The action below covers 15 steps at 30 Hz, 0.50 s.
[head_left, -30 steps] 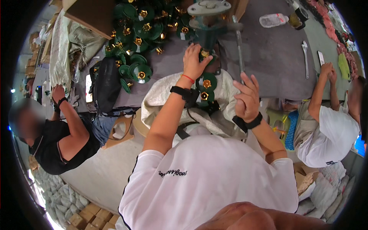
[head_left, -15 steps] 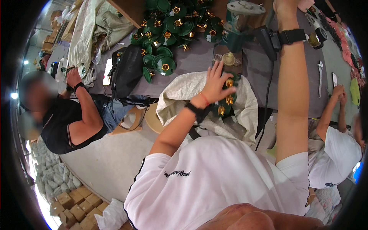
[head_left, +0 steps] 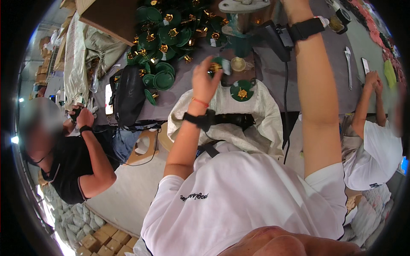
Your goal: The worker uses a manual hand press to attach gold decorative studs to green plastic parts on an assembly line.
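Many round, dark green discs with gold petal-shaped fittings (head_left: pixel 172 33) lie heaped on the grey-covered counter (head_left: pixel 273 70), apparently assembled. One similar disc (head_left: pixel 242 90) rests apart on the white woven sack (head_left: pixel 181 112); the pale round seat (head_left: pixel 238 64) beneath the green metal press (head_left: pixel 240 45) bears none, so work looks partway along. The left hand (head_left: pixel 203 82) is poised over the counter, its fingers seemingly pinching another disc (head_left: pixel 216 67). Right arm outstretched, the right hand (head_left: pixel 297 5) is cut off above; its fingers' state cannot be told.
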Available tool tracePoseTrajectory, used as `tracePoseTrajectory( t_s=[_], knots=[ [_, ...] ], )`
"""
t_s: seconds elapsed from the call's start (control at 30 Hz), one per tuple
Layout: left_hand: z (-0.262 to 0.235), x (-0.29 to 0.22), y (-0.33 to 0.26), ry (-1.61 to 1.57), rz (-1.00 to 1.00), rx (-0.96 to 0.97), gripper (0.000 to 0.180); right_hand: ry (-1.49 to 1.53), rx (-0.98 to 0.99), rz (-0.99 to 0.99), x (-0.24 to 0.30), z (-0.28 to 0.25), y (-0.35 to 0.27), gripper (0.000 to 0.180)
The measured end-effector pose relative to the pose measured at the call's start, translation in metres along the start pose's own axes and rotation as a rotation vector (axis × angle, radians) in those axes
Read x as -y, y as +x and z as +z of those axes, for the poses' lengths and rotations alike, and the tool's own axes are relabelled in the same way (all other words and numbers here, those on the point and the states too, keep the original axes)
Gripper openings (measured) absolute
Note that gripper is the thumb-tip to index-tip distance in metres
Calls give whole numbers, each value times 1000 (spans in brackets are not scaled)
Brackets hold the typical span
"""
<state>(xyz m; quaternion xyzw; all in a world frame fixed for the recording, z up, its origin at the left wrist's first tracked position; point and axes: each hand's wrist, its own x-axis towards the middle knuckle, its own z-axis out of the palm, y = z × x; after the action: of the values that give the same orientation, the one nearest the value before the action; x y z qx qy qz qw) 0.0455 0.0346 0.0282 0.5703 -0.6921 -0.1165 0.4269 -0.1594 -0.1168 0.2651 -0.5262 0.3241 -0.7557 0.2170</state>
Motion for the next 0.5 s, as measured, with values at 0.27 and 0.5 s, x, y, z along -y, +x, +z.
tracePoseTrajectory(
  t_s=[0.27,0.5],
  knots=[
    [57,-34,25,-21,-25,184,33,96,76,11,11,-12,-6,28],
    [64,-26,18,-95,-24,142,57,-86,345,-314,64,-126,-199,24]
  ],
)
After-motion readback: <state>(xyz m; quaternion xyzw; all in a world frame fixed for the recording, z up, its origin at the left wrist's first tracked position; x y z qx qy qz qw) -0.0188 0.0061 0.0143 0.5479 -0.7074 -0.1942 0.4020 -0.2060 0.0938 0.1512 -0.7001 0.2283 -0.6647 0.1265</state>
